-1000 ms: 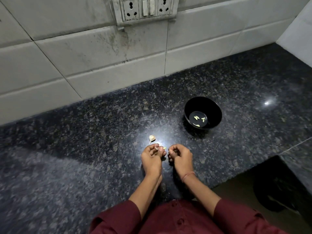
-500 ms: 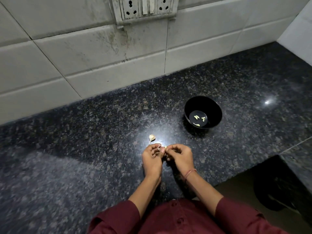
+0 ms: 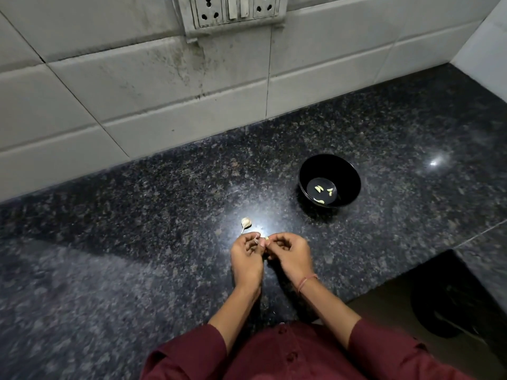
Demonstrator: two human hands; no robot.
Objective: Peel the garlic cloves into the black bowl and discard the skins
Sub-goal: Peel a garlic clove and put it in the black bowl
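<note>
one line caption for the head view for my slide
Left hand and right hand pinch a garlic clove at the granite counter; black bowl holds a few peeled cloves.

A home kitchen: granite counter (image 3: 137, 242), tiled wall (image 3: 137, 91), wall sockets (image 3: 233, 9).

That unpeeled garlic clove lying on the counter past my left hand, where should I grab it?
Probably pinch the garlic clove across its plump body from above: it lies flat on the counter, and the thin tail pointing toward your left hand looks too flimsy to hold.
</note>
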